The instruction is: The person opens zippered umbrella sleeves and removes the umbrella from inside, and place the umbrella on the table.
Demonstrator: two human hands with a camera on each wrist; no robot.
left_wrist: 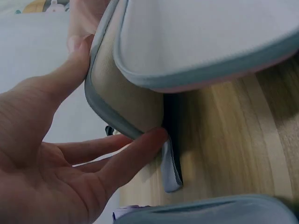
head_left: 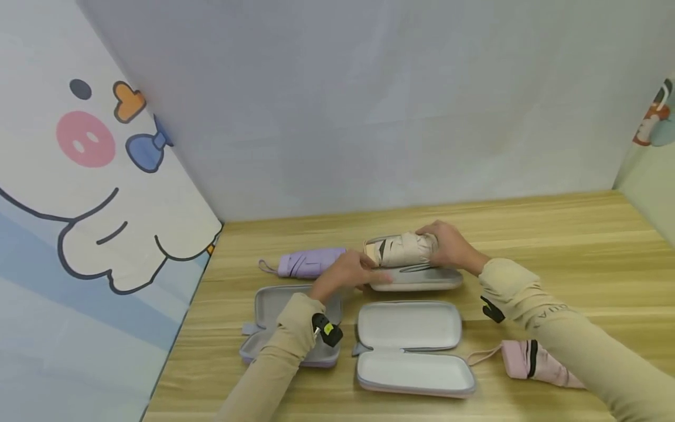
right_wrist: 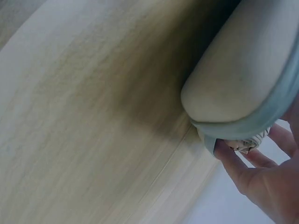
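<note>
A folded beige umbrella (head_left: 403, 250) lies in an open beige zip case (head_left: 416, 285) at the back middle of the table. My left hand (head_left: 345, 272) holds the left end of that case. In the left wrist view its thumb and fingers spread across the corners of the beige case (left_wrist: 128, 88). At the other end, my right hand (head_left: 452, 246) grips the end of the umbrella. The right wrist view shows fingers by the crumpled umbrella fabric (right_wrist: 252, 142) and the case's end tab (right_wrist: 210, 144); the palm side is partly hidden.
A purple folded umbrella (head_left: 311, 262) lies left of the left hand. Nearer stand an open purple-edged case (head_left: 274, 302), partly under the left forearm, and an open pink-edged case (head_left: 408, 325). A pink folded umbrella (head_left: 514, 359) lies partly behind the right sleeve. A wall closes the table's back.
</note>
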